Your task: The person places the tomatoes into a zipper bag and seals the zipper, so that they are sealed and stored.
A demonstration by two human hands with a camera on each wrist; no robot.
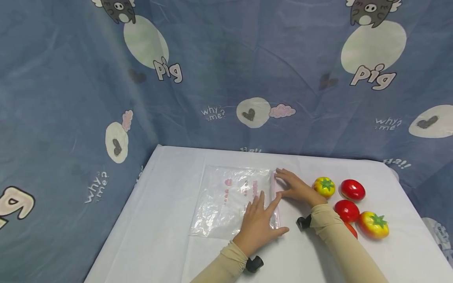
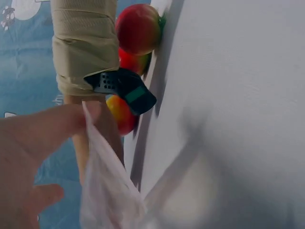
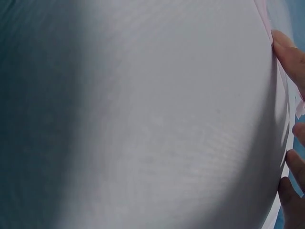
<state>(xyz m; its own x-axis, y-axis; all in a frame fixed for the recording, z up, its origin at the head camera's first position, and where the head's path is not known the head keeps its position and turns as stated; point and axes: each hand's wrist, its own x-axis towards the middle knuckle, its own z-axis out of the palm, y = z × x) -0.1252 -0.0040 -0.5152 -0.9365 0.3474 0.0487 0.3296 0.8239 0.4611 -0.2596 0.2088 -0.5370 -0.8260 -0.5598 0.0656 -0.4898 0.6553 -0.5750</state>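
A clear plastic zip bag [image 1: 216, 208] with pink print lies flat on the white table, its pink zip edge [image 1: 273, 184] toward the right. Over the lower right part of the bag, my left hand [image 1: 257, 224] has its fingers spread, with one fingertip at the zip edge. In the left wrist view a finger touches the raised corner of the bag [image 2: 107, 186]. My right hand [image 1: 297, 186] reaches in from the right, fingertips and thumb touching the zip edge. Its fingers [image 3: 289, 59] show only at the border of the right wrist view.
Right of my right forearm sit a small yellow fruit [image 1: 323, 187] with a green top, red fruits [image 1: 352, 190] and a larger yellow-red one [image 1: 373, 225]. Another red piece is partly hidden by the sleeve. A blue patterned cloth [image 1: 212, 78] hangs behind the table [image 1: 159, 220].
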